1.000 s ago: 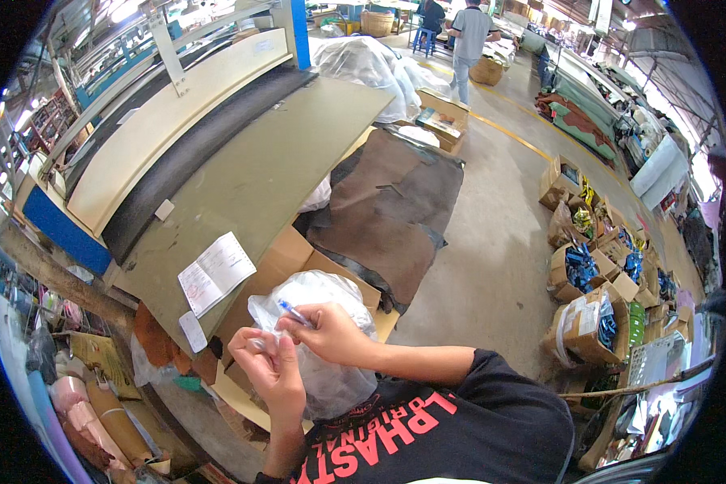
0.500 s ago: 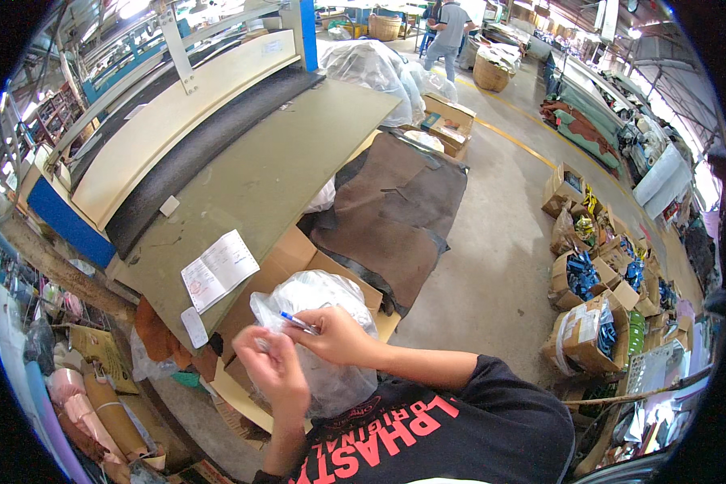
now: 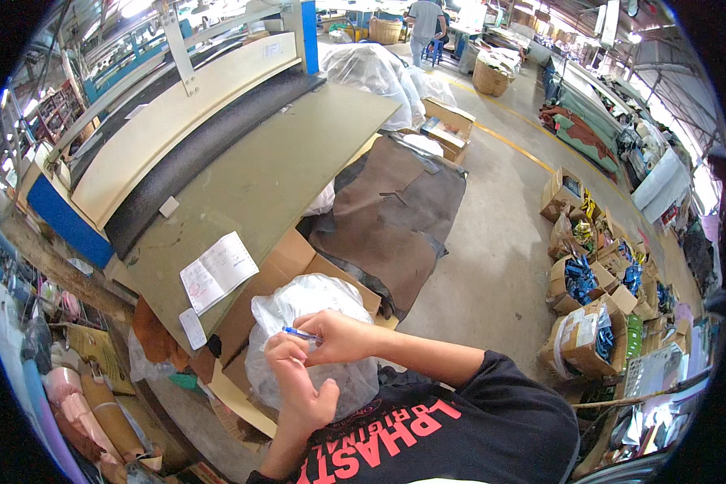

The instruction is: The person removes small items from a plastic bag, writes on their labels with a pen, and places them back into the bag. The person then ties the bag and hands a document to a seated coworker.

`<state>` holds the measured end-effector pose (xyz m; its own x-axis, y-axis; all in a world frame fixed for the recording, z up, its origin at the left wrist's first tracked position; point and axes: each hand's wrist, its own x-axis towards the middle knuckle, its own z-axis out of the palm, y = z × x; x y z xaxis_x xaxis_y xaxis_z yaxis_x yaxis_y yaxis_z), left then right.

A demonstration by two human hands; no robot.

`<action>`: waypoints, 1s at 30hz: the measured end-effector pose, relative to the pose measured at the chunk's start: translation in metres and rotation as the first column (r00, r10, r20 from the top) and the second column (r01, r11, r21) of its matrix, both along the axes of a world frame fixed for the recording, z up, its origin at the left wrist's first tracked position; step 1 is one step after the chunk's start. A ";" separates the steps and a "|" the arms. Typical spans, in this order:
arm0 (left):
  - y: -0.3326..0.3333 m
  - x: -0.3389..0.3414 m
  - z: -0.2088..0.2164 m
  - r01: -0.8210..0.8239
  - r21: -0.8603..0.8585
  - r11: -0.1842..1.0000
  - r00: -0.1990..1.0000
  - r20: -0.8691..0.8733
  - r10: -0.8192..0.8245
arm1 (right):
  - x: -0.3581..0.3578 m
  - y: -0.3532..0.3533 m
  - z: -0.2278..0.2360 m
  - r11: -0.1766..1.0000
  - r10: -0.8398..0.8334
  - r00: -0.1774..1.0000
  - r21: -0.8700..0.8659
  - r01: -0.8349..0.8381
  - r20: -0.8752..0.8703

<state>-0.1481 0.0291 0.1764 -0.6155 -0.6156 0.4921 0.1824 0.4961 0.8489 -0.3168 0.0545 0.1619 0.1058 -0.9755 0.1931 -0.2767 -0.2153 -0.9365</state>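
Note:
My right hand (image 3: 339, 335), coming in from the right, is closed around a blue and white pen (image 3: 302, 333), which points left between thumb and fingers. Close against it is my left hand (image 3: 302, 383). Its fingers are bent toward the right fingertips, its thumb stands apart, and nothing shows in it. Both hands are over a clear plastic bag (image 3: 270, 310) with pale contents that cannot be made out. The bag sits in an opened cardboard box (image 3: 254, 419). Left of the hands, an unfolded sheet of paper with handwriting (image 3: 218, 270) and a small white card (image 3: 192, 328) lie at the table edge.
The greenish table (image 3: 274, 161) belongs to a large machine with a black roller (image 3: 218, 145). Brown leather sheets (image 3: 395, 218) lie stacked beyond the box. Several cartons (image 3: 585, 335) line the right side. Rolls (image 3: 68, 395) stand at lower left. A person (image 3: 425, 28) stands far back.
My left hand has turned and shifted slightly right and down, its thumb now away from its fingers. My right hand still holds the pen, a little lower. The distant person has moved left.

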 end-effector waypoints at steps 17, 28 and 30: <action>-0.038 0.022 -0.057 -0.115 -0.085 0.990 0.990 0.076 0.121 | 0.026 0.005 0.009 0.945 -0.326 0.917 -0.082 0.316 -0.232; -0.047 0.019 -0.043 -0.177 -0.068 0.982 0.961 0.202 0.187 | -0.005 0.002 0.001 0.998 0.040 0.997 -0.049 -0.036 0.070; -0.052 0.020 -0.046 -0.104 0.009 0.995 0.969 0.226 0.100 | -0.014 0.001 0.008 0.993 0.098 0.995 -0.066 -0.097 0.007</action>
